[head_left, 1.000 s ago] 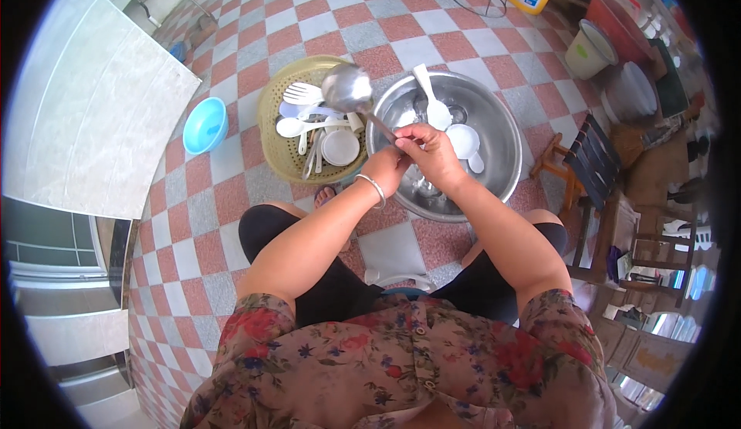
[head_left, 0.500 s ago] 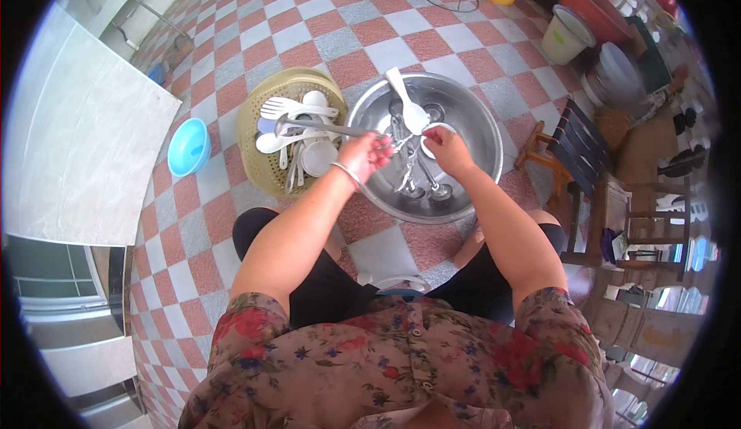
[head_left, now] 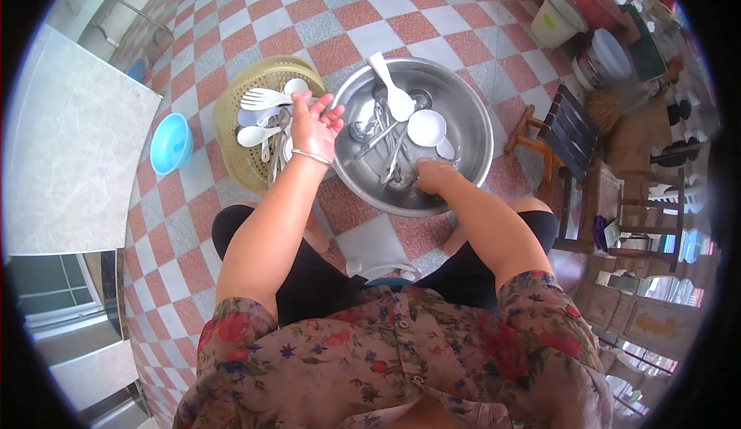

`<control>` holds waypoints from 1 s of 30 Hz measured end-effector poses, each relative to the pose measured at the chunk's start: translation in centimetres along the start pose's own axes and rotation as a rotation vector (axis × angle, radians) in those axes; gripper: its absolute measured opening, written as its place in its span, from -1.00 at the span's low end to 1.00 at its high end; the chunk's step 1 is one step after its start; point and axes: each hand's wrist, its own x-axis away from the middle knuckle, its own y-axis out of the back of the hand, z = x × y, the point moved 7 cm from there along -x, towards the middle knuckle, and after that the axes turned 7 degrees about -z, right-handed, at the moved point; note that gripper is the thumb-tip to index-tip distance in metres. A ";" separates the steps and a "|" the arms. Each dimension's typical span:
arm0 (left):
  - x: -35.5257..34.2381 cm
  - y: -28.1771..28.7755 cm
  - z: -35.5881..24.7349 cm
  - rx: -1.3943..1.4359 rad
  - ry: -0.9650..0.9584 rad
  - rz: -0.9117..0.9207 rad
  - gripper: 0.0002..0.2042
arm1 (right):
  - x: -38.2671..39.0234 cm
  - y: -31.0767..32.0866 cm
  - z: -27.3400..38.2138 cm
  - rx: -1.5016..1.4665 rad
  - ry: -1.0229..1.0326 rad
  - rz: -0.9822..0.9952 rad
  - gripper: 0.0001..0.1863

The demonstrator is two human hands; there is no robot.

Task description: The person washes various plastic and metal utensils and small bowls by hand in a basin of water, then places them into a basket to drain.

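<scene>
My left hand (head_left: 315,128) is over the right edge of a yellow plastic colander (head_left: 225,132), palm up with fingers spread and nothing in them. Inside the colander lie a white serving fork (head_left: 262,99), a white spoon (head_left: 255,136) and several other utensils. My right hand (head_left: 436,176) reaches into a wide metal basin (head_left: 482,139), fingers curled down and partly hidden; what they hold cannot be made out. A white rice paddle (head_left: 397,101) leans on the basin's far rim. Near it are a small white bowl-shaped piece (head_left: 426,128) and several metal spoons and ladles (head_left: 386,132).
A light blue bowl (head_left: 171,143) sits on the checkered floor, left of the colander. To the right stand a wooden folding stool (head_left: 567,132) with dark straps, a cream bucket (head_left: 557,20) and a red tub (head_left: 590,0). A pale panel (head_left: 77,143) borders the left.
My left hand has moved left to the colander and let go of the long-handled metal ladle. My right hand has moved nearer to me, down inside the basin. The view has shifted slightly.
</scene>
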 end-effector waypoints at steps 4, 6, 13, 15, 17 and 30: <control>1.2 -1.8 0.2 -0.045 0.022 0.113 -0.55 | -1.4 -1.1 0.1 -0.119 0.068 0.147 -0.63; 1.5 -2.2 0.3 -0.027 0.044 0.141 -0.62 | -1.8 -1.2 0.1 -0.145 0.068 0.120 -0.65; 2.2 -3.2 0.3 -0.061 0.076 0.210 -0.65 | -2.0 0.6 0.4 -0.106 -0.010 0.043 -0.63; 2.1 -3.0 0.3 -0.085 0.082 0.210 -0.66 | -1.9 2.8 0.0 -0.189 -0.149 -0.064 -0.58; 2.3 -3.4 0.3 -0.101 0.083 0.216 -0.67 | -2.1 3.9 -1.5 -0.271 -0.295 -0.176 -0.52; 2.0 -2.9 2.0 -0.262 0.095 0.281 -0.72 | -5.7 3.2 -6.6 -1.439 -0.672 -0.490 -0.49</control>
